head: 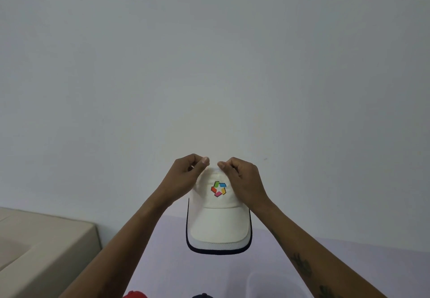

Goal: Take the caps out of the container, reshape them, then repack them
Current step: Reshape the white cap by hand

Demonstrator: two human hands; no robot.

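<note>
I see a plain pale wall (209,53) filling most of the view, with a beige cushioned edge (46,239) at 8 o'clock. Held up at centre is a white fabric cap (218,223), its dark-trimmed curved brim pointing toward 6 o'clock, long axis vertical, a multicoloured logo (218,189) on the front. My left hand (186,176) and right hand (242,179) each pinch the crown's top. A red cap (135,295) and a dark cap (202,296) peek in at 6 o'clock.

Soft, even, dim indoor light, no hard shadows or glare, sharp at centre, wide-angle stretch toward edges.
</note>
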